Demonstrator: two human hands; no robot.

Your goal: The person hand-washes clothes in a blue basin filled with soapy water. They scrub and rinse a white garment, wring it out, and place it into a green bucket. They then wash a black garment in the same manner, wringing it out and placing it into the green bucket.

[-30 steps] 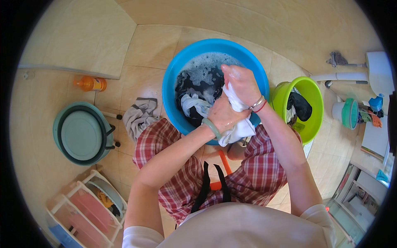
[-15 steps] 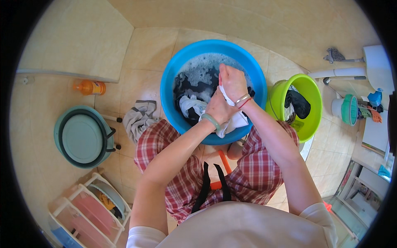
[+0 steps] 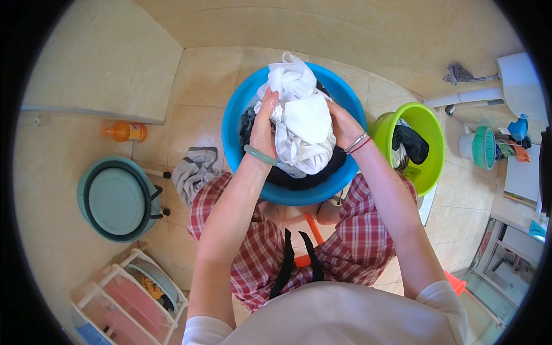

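A bunched wet white garment (image 3: 310, 121) is held up over the blue basin (image 3: 228, 121), covering much of its inside. My left hand (image 3: 264, 126) grips the bundle's left side, thumb on top. On the opposite side my right hand (image 3: 344, 123) presses into the cloth, its fingertips partly hidden by it. Beneath the bundle, dark clothes (image 3: 299, 181) show in the basin around its lower edge.
Right of the basin stands a lime-green bucket (image 3: 438, 138) holding dark and white clothes. A grey garment (image 3: 198, 172) lies on the floor to the left, near an orange bottle (image 3: 127, 131) and teal folding basins (image 3: 117, 198). A white rack (image 3: 123, 287) stands at lower left.
My hands have moved apart from their clasp on a white piece of cloth. Between them now is a large white bundle, raised above the basin and hiding the suds.
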